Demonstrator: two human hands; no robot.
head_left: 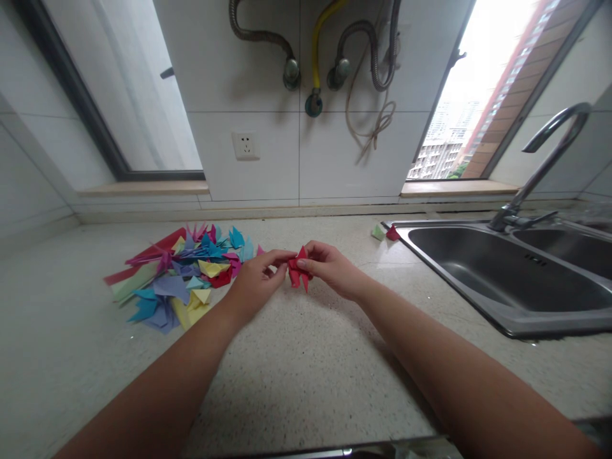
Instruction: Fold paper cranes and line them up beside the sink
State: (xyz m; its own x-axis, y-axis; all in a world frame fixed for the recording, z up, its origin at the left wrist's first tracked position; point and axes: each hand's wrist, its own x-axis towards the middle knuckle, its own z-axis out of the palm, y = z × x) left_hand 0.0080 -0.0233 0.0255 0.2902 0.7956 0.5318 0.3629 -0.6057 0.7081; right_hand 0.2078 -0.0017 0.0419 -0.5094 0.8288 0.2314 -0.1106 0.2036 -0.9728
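Between my two hands, just above the countertop, is a red folded-paper figure [299,275] with pointed flaps. My left hand [261,275] pinches its left edge between thumb and fingers. From the other side, my right hand [327,264] grips it with the thumb in front and the fingers curled behind. To the left of my left hand lies a pile of folded paper pieces [172,287] in blue, purple, yellow, pink, red and green. Part of the red figure is hidden behind my fingers.
A steel sink [478,274] with a chrome faucet [554,159] is set into the speckled countertop [296,376] on the right. By its corner sit a small green paper piece [377,233] and a red one [393,233]. Hoses and a wall socket [245,146] are on the tiles behind.
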